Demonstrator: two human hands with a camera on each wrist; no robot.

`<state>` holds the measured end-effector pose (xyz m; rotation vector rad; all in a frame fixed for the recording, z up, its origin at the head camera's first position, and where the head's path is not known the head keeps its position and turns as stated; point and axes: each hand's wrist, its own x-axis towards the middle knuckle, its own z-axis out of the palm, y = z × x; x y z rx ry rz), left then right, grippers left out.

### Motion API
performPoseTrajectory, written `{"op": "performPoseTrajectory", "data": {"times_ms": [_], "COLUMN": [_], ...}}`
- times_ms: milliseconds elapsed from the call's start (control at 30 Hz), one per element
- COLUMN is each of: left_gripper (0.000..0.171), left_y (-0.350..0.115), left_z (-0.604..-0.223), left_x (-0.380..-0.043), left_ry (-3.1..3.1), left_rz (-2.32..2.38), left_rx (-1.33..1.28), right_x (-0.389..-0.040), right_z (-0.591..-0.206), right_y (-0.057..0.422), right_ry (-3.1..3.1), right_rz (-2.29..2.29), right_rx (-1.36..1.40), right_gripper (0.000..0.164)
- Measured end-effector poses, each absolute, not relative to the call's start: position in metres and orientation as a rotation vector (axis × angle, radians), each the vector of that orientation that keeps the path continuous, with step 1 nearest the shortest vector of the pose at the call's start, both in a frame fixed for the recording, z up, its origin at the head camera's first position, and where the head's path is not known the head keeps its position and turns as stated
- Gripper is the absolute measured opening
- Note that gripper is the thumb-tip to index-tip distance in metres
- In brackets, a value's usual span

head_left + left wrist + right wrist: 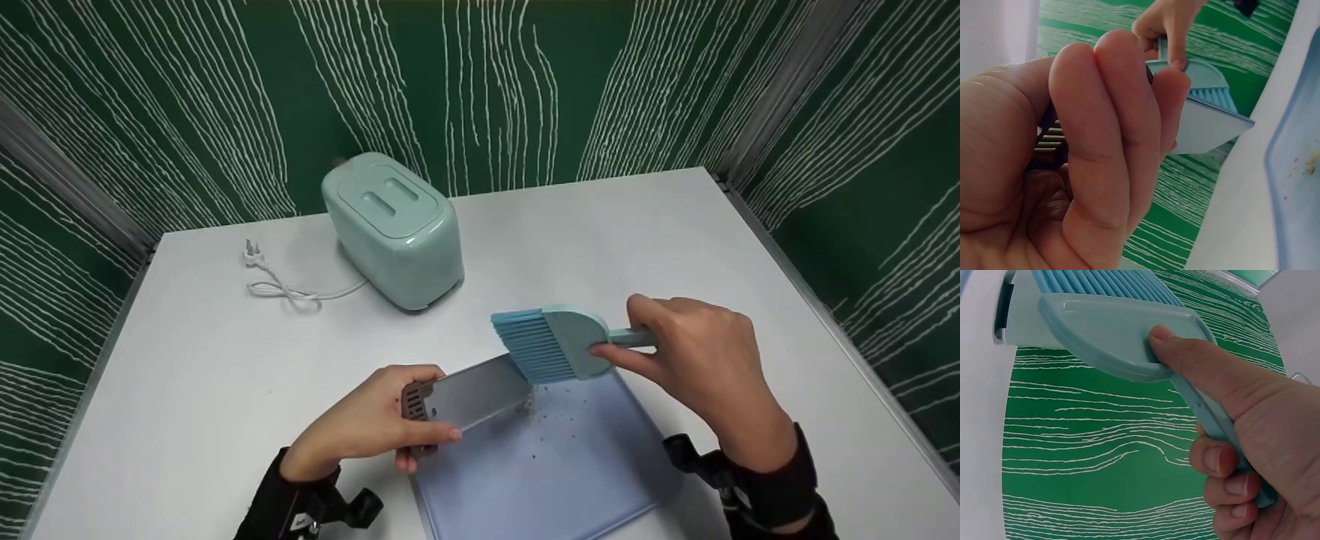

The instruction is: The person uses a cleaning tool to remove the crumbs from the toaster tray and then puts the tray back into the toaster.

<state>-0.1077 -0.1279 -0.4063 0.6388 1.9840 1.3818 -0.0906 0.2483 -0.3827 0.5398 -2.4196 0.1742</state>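
Observation:
My left hand [371,420] grips the brown slotted end of a flat metal crumb tray [480,390], holding it tilted above a blue-purple tray [555,480]. My right hand [697,352] holds a light-blue hand brush [581,341] by its handle, thumb against the brush head, as the right wrist view shows. The bristles [529,349] meet the far end of the crumb tray. Crumbs [526,405] lie heaped and scattered on the blue-purple tray below. In the left wrist view, curled fingers [1112,112] hide most of the slotted end.
A mint-green toaster [397,232] with its lid on stands at the back of the white table [225,390]. Its white cord and plug [255,256] lie to its left. Green walls with white lines surround the table at the back and sides.

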Motion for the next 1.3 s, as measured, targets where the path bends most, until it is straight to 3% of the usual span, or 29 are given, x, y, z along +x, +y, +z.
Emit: {"op": "performPoseTrajectory", "data": {"times_ms": [1300], "left_gripper": [0.037], "left_y": [-0.127], "left_z": [-0.406], "left_x": [-0.109], "left_ry": [1.988], "left_rz": [1.357], "left_rx": [0.623], "right_x": [-0.085], "right_z": [-0.375], "right_y": [0.258], "right_ry": [-2.515], "right_rz": [0.322], "right_rx": [0.510], "right_gripper": [0.066]}}
